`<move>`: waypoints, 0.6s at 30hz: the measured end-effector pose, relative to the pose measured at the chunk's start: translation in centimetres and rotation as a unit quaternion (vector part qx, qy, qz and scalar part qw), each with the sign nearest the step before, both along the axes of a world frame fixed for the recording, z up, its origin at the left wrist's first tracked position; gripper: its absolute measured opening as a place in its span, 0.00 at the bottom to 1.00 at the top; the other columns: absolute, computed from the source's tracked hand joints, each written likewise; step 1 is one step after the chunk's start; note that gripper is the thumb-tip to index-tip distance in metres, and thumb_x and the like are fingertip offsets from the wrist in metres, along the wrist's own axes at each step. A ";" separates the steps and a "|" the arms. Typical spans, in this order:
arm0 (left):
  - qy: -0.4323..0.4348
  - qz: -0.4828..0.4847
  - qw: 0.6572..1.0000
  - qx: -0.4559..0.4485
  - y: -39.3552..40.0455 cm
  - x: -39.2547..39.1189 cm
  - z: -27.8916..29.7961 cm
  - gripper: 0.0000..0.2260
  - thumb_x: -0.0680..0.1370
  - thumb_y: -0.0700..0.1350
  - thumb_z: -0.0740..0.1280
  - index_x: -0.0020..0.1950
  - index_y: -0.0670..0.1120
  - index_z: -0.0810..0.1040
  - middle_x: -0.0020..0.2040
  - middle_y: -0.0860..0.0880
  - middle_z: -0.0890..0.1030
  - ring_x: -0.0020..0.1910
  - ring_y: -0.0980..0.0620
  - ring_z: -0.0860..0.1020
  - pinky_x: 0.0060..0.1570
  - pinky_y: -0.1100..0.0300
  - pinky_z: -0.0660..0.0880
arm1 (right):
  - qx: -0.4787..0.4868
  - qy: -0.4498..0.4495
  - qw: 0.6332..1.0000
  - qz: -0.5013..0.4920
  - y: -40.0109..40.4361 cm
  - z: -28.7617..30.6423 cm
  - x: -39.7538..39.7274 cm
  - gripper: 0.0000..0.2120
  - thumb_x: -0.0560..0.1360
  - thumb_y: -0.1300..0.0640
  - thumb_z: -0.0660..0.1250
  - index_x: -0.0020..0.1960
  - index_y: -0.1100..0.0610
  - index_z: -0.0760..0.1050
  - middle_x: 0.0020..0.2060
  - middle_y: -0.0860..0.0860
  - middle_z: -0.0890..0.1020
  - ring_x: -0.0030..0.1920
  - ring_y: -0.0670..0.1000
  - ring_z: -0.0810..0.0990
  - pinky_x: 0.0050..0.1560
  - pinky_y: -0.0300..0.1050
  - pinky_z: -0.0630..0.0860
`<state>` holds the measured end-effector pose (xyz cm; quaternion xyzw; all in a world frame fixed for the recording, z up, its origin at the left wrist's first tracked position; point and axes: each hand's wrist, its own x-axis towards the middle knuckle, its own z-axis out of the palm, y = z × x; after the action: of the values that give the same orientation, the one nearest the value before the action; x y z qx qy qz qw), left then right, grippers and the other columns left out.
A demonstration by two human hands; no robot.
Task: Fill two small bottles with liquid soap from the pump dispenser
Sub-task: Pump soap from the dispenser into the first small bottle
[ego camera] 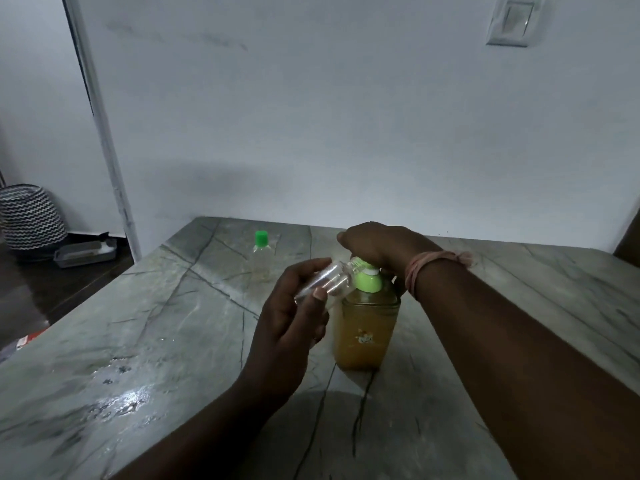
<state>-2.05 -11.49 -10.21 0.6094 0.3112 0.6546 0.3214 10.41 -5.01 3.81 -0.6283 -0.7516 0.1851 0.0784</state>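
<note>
1. Pump dispenser point(367, 327) is standing upright on the desk point(173, 341), approx. centre, amber soap filling most of it, green collar up top.
2. Right hand point(375, 245) is sitting on the pump head from above, fingers curled over it; nozzle itself is hidden, so can't tell exactly where the soap is coming out.
3. Left hand point(294, 317) is gripping a clear small bottle point(325, 280) between thumb and fingers, just left of the dispenser.
4. Key relation: the bottle's long axis is lying tilted, nearly sideways, neck pointing right and slightly up, w/ its mouth right at the pump head. Looks empty or close to it; blur is making that hard to judge.
5. Second small bottle point(260, 252), green cap on, is standing further back on the desk, well apart from both hands.
6. Judgement: filling of bottle no. 1 is under way; mouth and nozzle need to be lining up before pressing.
</note>
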 end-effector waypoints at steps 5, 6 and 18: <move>0.002 0.017 1.000 -0.009 0.1 -0.7 0.2 0.14 0.77 0.57 0.66 0.59 0.52 0.79 0.40 0.45 0.81 0.31 0.53 0.72 0.27 0.59 0.68 | -0.013 -0.011 1.000 0.002 -0.5 0.4 -0.1 0.19 0.84 0.54 0.49 0.65 0.62 0.72 0.55 0.58 0.76 0.38 0.50 0.71 0.50 0.48 0.70; 0.014 0.022 1.000 -0.010 0.0 -0.7 0.2 0.16 0.77 0.60 0.67 0.59 0.53 0.79 0.41 0.48 0.81 0.31 0.55 0.73 0.28 0.61 0.69 | -0.019 -0.017 1.000 0.008 -0.6 0.7 -0.2 0.20 0.84 0.54 0.49 0.66 0.63 0.71 0.56 0.59 0.75 0.40 0.50 0.71 0.54 0.48 0.70; 0.028 -0.025 0.998 -0.048 -0.1 -0.5 -0.2 0.28 0.73 0.73 0.62 0.66 0.60 0.77 0.37 0.50 0.76 0.29 0.55 0.69 0.27 0.60 0.66 | -0.033 0.008 0.999 0.001 -0.8 0.6 0.0 0.26 0.84 0.44 0.46 0.76 0.57 0.62 0.74 0.57 0.66 0.71 0.58 0.67 0.66 0.48 0.65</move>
<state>-2.51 -11.59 -10.46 0.6191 0.3356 0.6132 0.3580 10.37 -5.77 4.37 -0.6287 -0.7449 0.2143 0.0635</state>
